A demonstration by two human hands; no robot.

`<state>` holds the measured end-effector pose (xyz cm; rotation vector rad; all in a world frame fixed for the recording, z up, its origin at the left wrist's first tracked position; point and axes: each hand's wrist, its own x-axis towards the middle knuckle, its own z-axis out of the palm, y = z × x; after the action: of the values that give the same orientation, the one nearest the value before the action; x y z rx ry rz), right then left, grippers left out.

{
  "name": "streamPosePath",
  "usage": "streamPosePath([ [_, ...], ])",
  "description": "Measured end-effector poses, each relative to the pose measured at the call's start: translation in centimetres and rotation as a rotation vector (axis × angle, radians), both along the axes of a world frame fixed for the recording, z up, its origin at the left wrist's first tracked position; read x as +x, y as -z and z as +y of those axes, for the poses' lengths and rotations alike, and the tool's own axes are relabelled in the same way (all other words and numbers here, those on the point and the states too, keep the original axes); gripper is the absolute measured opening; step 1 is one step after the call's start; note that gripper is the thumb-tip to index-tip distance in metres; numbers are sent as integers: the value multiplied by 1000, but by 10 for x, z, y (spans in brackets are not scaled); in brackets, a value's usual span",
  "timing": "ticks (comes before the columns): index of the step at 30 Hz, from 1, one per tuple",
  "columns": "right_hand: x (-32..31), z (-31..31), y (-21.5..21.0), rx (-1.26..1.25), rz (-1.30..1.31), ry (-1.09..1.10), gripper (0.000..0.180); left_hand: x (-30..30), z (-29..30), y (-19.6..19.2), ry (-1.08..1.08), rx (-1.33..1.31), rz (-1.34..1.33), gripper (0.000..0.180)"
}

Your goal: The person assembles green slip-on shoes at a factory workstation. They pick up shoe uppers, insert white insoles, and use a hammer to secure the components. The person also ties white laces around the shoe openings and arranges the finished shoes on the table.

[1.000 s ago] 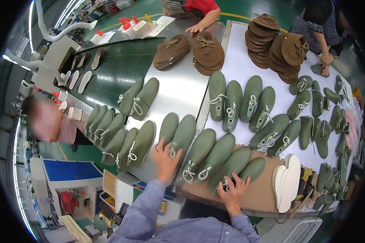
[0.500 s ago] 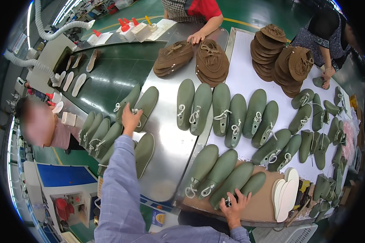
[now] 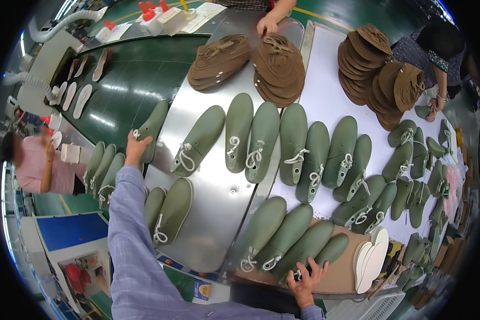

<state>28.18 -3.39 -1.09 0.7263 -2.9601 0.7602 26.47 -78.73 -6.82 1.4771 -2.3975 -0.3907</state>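
Observation:
My left hand point(image 3: 137, 145) is closed round the heel end of a green shoe last point(image 3: 155, 124), which lies at the left edge of the metal tabletop. A second green last point(image 3: 201, 137) lies slanted to its right, with a white cord loop at its heel. At the front, my right hand point(image 3: 307, 279) has its fingers curled over the heel of another green last point(image 3: 310, 242), one of several lying side by side on brown board. Nearer my left forearm lies a pair of lasts, the larger one point(image 3: 177, 207) with a pale edge.
Rows of green lasts point(image 3: 343, 149) cover the white tabletop point(image 3: 319, 69). Stacks of brown uppers point(image 3: 277, 69) stand behind, one under a co-worker's hand point(image 3: 268, 25). White insoles point(image 3: 372, 258) lie at right front. A dark green belt point(image 3: 138, 64) runs at the left, with insoles on it.
My left hand has moved left with one last, away from the last beside it, which now lies slanted apart. My right hand has stayed on its last. The view has shifted a little.

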Motion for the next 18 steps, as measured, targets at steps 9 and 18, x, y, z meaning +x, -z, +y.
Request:
streamPosePath([
  [9,4,-2,7,14,1,45,30,-26,32,-30,-141,934,574,49],
  [18,2,-2,1,-11,21,43,31,-52,189,-50,332,132,74,50],
])
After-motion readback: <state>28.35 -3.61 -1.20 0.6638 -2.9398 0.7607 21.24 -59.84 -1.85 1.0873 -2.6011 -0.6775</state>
